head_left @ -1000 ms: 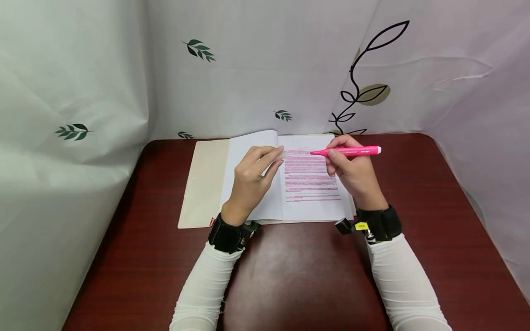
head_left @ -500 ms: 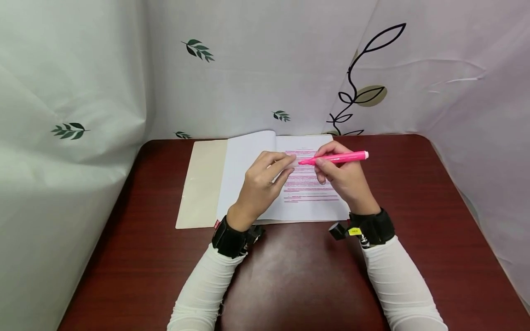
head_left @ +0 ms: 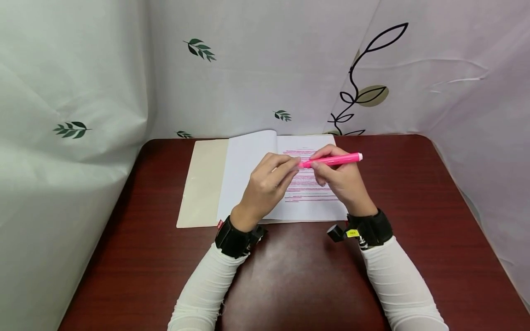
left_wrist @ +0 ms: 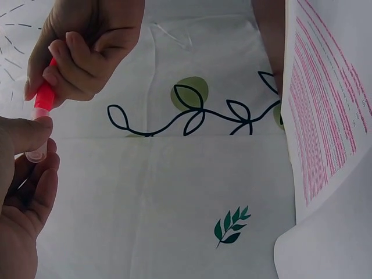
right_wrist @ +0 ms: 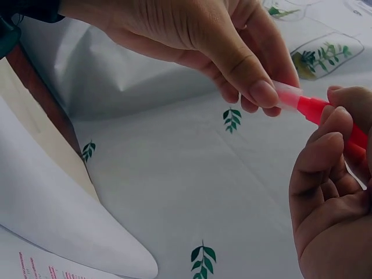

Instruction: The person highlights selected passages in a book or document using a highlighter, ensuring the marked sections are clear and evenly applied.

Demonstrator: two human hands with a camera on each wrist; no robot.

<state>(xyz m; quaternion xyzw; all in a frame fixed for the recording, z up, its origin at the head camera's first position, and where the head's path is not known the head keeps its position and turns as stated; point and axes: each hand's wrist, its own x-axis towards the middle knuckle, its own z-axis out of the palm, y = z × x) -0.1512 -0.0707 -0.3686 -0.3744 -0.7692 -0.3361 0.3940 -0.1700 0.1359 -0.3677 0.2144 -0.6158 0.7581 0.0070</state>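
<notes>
My right hand (head_left: 341, 179) grips a pink highlighter (head_left: 337, 159) by its barrel, tip pointing left. Between thumb and fingers, my left hand (head_left: 269, 186) pinches a clear, whitish highlighter cap (right_wrist: 286, 95). In both wrist views the highlighter's tip end sits inside the mouth of the cap. The two hands meet above an open booklet (head_left: 312, 211), whose right page carries printed text with many lines marked in pink. Its left page is blank and partly covered by my left hand.
The booklet lies in a cream cover (head_left: 203, 184) that spreads out on its left. Beneath is a dark red-brown table (head_left: 422, 207). A white cloth with leaf patterns (head_left: 240, 69) hangs behind the table and along its sides.
My hands have come together over the page: the left moved right with the cap, the right moved left with the highlighter. The tip went from apart to inside the cap.
</notes>
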